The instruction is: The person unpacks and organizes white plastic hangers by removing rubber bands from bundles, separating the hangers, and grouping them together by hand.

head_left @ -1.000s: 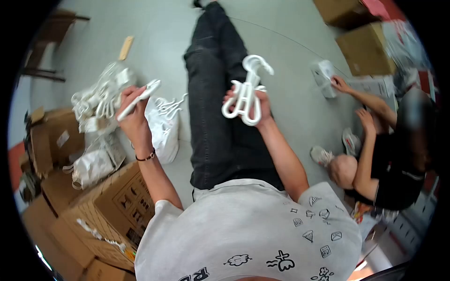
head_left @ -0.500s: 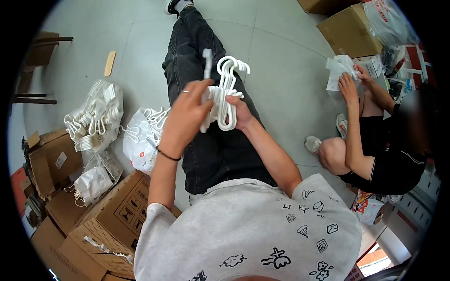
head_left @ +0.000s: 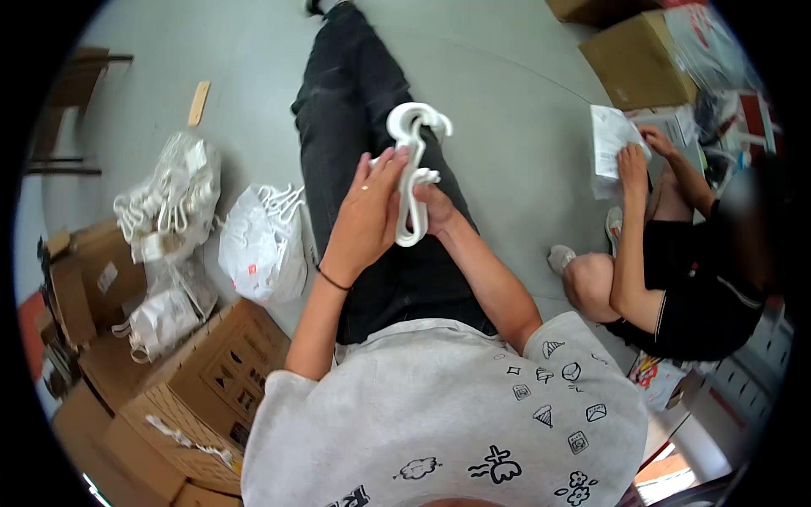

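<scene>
My hands meet above my dark trousers (head_left: 345,114) at the white hangers (head_left: 407,180): my right hand (head_left: 436,209) grips one side, my left hand (head_left: 368,207) lies against the other, its hold hard to tell. They look like light, stiff, slick plastic, apt to slide; I'd pinch them below the hooks.

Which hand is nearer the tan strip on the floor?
Left. The left hand is right of the tan strip and closer to the body, against the hangers; the right hand is farther right, across the hangers.
</scene>
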Available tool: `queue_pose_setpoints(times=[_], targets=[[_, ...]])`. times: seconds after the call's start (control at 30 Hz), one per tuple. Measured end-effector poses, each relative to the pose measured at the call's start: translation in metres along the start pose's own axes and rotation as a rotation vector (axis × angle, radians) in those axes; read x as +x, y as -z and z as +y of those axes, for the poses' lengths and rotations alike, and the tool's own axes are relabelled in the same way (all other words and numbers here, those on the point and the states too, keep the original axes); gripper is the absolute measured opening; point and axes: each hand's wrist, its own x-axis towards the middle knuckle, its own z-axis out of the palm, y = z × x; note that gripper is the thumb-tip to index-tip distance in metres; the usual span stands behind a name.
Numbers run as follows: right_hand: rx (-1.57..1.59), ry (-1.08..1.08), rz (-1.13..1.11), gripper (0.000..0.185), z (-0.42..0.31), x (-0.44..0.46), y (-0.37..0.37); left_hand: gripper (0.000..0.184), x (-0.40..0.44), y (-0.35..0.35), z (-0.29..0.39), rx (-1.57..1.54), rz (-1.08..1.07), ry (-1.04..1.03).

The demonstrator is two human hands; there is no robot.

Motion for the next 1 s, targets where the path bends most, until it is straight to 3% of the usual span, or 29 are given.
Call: queue_pose_setpoints(times=[0.1,0.17,0.23,0.3,0.37,0.4,0.43,0.5,0.53,0.57,0.6,0.63,0.67,0.7,0.73,0.8,0.87,0.9,1.0], targets=[[-0.012,0.069,0.031,0.070,-0.006,-0.005,-0.008,0.055,-0.001,0.013,-0.001,-0.090,0.034,-0.037],[0.054,0.128,-0.107,0.079,-0.018,0.004,-0.030,0.040,-0.007,0.039,-0.008,0.069,0.249,-0.008],[0.111,0.247,-0.169,0.083,-0.024,0.007,-0.023,0.031,-0.026,0.061,-0.029,-0.018,0.530,0.311],[0.128,0.289,-0.125,0.076,-0.028,0.010,-0.014,0.024,-0.055,0.069,-0.104,-0.038,0.750,0.569],[0.159,0.240,-0.138,0.073,-0.030,0.016,0.002,0.024,-0.096,0.069,-0.202,0.268,0.531,0.691],[0.124,0.261,0.005,0.071,-0.029,0.017,-0.008,0.029,-0.116,0.061,-0.246,0.386,0.375,0.757],[0.125,0.260,0.013,0.071,-0.029,0.019,-0.012,0.035,-0.137,0.051,-0.281,0.500,0.216,0.818],[0.175,0.242,-0.137,0.072,-0.029,0.020,-0.009,0.054,-0.171,0.030,-0.333,0.616,0.043,0.753],[0.154,0.272,-0.185,0.073,-0.025,0.023,-0.011,0.072,-0.179,0.023,-0.343,0.698,-0.138,0.864],[0.104,0.240,-0.227,0.075,-0.023,0.022,0.000,0.080,-0.207,0.011,-0.381,0.603,-0.219,0.823],[0.082,0.205,-0.141,0.078,-0.019,0.018,-0.011,0.087,-0.228,0.002,-0.418,0.679,-0.365,0.771],[0.067,0.206,-0.118,0.079,-0.018,0.022,-0.014,0.090,-0.223,-0.001,-0.413,0.668,-0.416,0.836],[0.159,0.197,-0.091,0.078,-0.016,0.024,-0.013,0.091,-0.237,-0.015,-0.444,0.649,-0.359,0.798],[0.117,0.196,-0.061,0.077,-0.016,0.029,-0.012,0.082,-0.231,-0.005,-0.439,0.678,-0.465,0.750],[0.174,0.212,-0.107,0.074,-0.014,0.029,-0.011,0.071,-0.199,0.003,-0.398,0.594,-0.497,0.926],[0.232,0.156,-0.132,0.068,-0.017,0.030,-0.022,0.050,-0.222,-0.009,-0.401,1.013,-0.347,0.671],[0.239,0.110,-0.130,0.063,-0.016,0.024,-0.023,0.046,-0.201,0.005,-0.381,0.734,-0.381,0.899],[0.224,0.092,-0.121,0.063,-0.015,0.023,-0.020,0.040,-0.218,0.002,-0.411,0.562,-0.213,0.824],[0.262,0.067,-0.107,0.060,-0.010,0.026,-0.016,0.036,-0.205,0.018,-0.419,0.133,0.070,0.963]])
